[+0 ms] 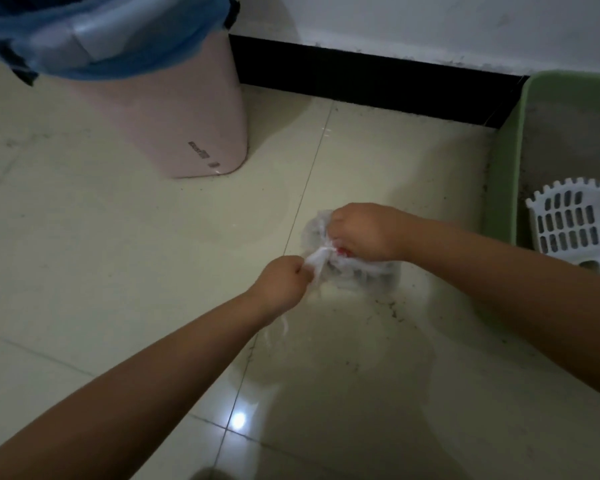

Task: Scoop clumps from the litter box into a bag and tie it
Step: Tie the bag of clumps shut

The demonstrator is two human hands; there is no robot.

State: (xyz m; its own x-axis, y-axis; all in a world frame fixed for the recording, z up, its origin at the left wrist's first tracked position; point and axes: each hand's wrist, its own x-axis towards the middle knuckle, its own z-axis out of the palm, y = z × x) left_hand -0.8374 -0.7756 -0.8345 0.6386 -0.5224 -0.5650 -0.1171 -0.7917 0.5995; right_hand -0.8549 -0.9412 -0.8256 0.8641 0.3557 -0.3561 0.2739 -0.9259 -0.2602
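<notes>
— Two bare arms reach out over the floor (118, 244). What do the hands hold?
— Left hand (282, 276) pinches the bag's (361, 271) twisted end. Right hand (362, 232) squeezes its top.
— Where is the bag?
— Down on the tiles, beside the green litter box (506, 174) with the white scoop (568, 223) inside.

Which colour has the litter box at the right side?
Light green litter box, seen in the head view, the only one.

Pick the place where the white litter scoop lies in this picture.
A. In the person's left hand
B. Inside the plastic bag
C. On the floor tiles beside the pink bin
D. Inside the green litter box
D: the white slotted litter scoop rests inside the green litter box at the right edge.
</notes>
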